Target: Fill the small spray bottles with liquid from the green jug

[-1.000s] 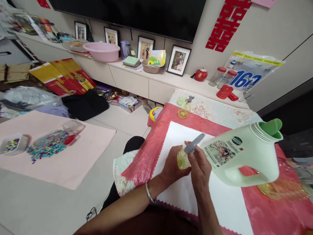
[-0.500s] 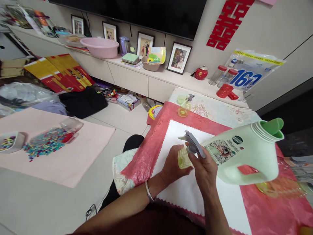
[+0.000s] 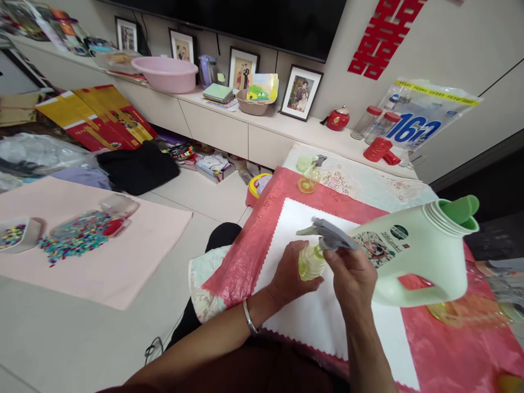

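The left hand [image 3: 291, 278] is wrapped closed around a small spray bottle [image 3: 311, 263], a clear yellowish plastic vessel held upright above the white sheet [image 3: 315, 322] that lies on the tabletop [image 3: 446, 349]. The right hand [image 3: 352, 275] is closed by its fingertips on the bottle's grey trigger head [image 3: 327, 234], which sits at the bottle's neck; whether it is fully seated cannot be told. Just to the right of the spray bottle stands a large pale green jug [image 3: 417, 259], moulded opaque plastic with a built-in handle and a printed label, its wide green spout [image 3: 458, 210] uncapped. In judgement, the main risk is that jug: it stands touching or nearly touching the right hand, and a twist of that wrist could knock it and spill through the open spout onto the white sheet. A second risk is the smooth, rounded spray bottle slipping in the left hand if the trigger head binds, since the plastic looks slick. The white sheet has a zigzag edge and a matt surface; beneath it a crinkled red plastic cover [image 3: 254, 245] looks thin and prone to sliding. Beyond the spray bottle, at the far end of the tabletop, a second spray bottle [image 3: 309, 176] of the same kind stands well apart.
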The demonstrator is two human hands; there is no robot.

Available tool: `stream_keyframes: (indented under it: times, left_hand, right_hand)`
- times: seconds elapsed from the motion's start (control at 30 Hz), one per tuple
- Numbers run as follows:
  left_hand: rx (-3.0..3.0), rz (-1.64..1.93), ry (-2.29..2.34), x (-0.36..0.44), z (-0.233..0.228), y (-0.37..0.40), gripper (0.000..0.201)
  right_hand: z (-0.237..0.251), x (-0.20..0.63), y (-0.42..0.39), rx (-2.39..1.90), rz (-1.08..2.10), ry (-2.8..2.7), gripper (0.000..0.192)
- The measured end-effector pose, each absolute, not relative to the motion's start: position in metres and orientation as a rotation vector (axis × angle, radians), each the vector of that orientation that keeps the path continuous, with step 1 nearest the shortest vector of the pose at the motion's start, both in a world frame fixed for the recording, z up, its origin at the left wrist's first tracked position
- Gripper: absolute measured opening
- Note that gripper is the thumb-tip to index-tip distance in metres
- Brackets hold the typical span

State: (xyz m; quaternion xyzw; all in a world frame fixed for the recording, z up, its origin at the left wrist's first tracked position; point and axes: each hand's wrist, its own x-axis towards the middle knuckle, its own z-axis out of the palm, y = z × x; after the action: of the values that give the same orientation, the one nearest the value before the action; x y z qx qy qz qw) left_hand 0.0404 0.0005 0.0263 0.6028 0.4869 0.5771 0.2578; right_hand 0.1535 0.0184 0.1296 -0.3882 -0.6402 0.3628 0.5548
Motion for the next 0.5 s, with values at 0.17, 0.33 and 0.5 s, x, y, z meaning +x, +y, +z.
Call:
stream_keyframes:
  times: [0.17,0.33,0.5]
  left_hand:
    - [1.711,1.626,1.333,0.042,0.020,-0.001,0.093]
    - [1.659,1.642,1.424,0.042,0.023,-0.003,0.091]
    - [1.639,1.700,1.476,0.041,0.027,-0.005,0.089]
  right_hand:
    - [0.191,0.143,0.023,-0.774,0.672,-1.245,0.027]
    - [0.234,0.150,0.048,-0.901,0.294,-1.324,0.023]
    - [0.182,0.169,0.089,-1.428,0.649,-1.655,0.051]
